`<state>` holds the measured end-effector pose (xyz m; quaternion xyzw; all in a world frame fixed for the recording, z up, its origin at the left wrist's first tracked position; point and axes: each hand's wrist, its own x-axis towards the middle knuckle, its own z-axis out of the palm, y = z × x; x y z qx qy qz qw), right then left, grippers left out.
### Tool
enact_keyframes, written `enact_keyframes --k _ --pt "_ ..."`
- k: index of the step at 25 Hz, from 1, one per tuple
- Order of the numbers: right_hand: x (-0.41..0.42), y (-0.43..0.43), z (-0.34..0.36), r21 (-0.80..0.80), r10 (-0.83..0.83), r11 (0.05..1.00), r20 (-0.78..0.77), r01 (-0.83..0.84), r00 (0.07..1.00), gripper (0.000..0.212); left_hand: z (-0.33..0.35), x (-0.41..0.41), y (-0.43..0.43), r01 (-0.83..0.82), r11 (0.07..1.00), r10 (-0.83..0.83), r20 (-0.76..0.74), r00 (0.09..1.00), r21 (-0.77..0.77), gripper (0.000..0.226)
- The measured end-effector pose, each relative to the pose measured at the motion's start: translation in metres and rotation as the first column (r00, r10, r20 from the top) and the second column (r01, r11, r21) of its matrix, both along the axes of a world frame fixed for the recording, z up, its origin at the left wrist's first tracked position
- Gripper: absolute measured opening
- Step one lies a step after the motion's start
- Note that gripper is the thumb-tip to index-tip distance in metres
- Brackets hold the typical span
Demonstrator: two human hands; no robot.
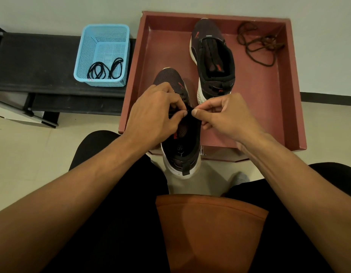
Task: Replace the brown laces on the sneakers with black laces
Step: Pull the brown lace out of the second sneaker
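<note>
Left hand (153,113) and right hand (228,113), fingers (199,112) in a pinch on near sneaker (182,152).

A plain indoor room (home or office, unclear): tiled floor (32,154), white wall (318,46), black bench (32,62).

— At ten o'clock we see a pale blue basket (88,46), mesh-patterned, holding black laces (105,70).
— At one o'clock we see brown laces (267,43) on a brick-red tray (259,107); the far sneaker (205,29) is dark, white-soled.

The tray (162,56) looks like matt painted wood. In it, the sneakers (208,36) show dark mesh cloth over white rubbery soles, the brown laces (257,48) matt cord. Left of the tray, the basket (82,56) is perforated plastic
</note>
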<state>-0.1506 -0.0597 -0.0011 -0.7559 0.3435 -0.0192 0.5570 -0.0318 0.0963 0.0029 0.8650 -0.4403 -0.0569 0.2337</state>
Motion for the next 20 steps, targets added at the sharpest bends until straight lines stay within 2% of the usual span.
enact_keyframes --k 2,4,6,8,11,13,14,16,17,18,20 --pt "0.000 -0.001 0.001 0.012 -0.007 1.000 -0.004 0.007 1.000 0.004 0.003 0.002 0.005 -0.060 0.996 0.052 -0.116 0.992 -0.066 0.009" --pt "-0.001 -0.003 0.002 0.013 -0.003 1.000 -0.008 0.003 1.000 0.005 0.006 0.004 0.012 -0.194 0.974 0.166 -0.215 0.962 -0.117 0.013" --pt "-0.001 -0.006 0.002 0.016 -0.008 1.000 -0.006 0.008 1.000 0.007 0.008 0.009 0.017 -0.376 0.910 0.295 -0.363 0.884 -0.175 0.014" --pt "-0.002 -0.006 0.002 0.019 -0.009 1.000 -0.007 0.009 1.000 0.006 0.007 0.013 0.018 -0.474 0.860 0.353 -0.451 0.820 -0.189 0.020" --pt "-0.003 -0.005 0.004 0.028 0.012 1.000 0.001 -0.012 1.000 0.005 0.005 0.016 0.015 -0.478 0.863 0.376 -0.423 0.825 -0.165 0.021" --pt "-0.004 -0.003 0.006 0.015 0.043 0.999 0.011 -0.043 0.999 0.006 0.007 0.019 0.014 -0.516 0.832 0.393 -0.438 0.809 -0.206 0.015" --pt "-0.004 -0.003 0.006 -0.014 0.062 0.998 0.013 -0.062 0.998 0.007 0.008 0.021 0.015 -0.543 0.810 0.422 -0.424 0.801 -0.221 0.019" --pt "-0.004 -0.002 0.005 -0.117 0.108 0.988 0.015 -0.105 0.994 0.009 0.010 0.024 0.019 -0.579 0.783 0.516 -0.282 0.808 -0.226 0.041" --pt "-0.004 -0.001 0.005 -0.177 0.127 0.977 0.016 -0.122 0.992 0.010 0.011 0.022 0.020 -0.547 0.803 0.516 -0.185 0.836 -0.236 0.043" --pt "-0.004 0.000 0.005 -0.233 0.138 0.964 0.016 -0.131 0.990 0.011 0.013 0.018 0.021 -0.479 0.842 0.460 -0.135 0.878 -0.248 0.037" --pt "-0.004 0.002 0.004 -0.310 0.153 0.941 0.027 -0.138 0.988 0.011 0.017 0.005 0.022 -0.303 0.917 0.268 -0.163 0.950 -0.259 0.017"
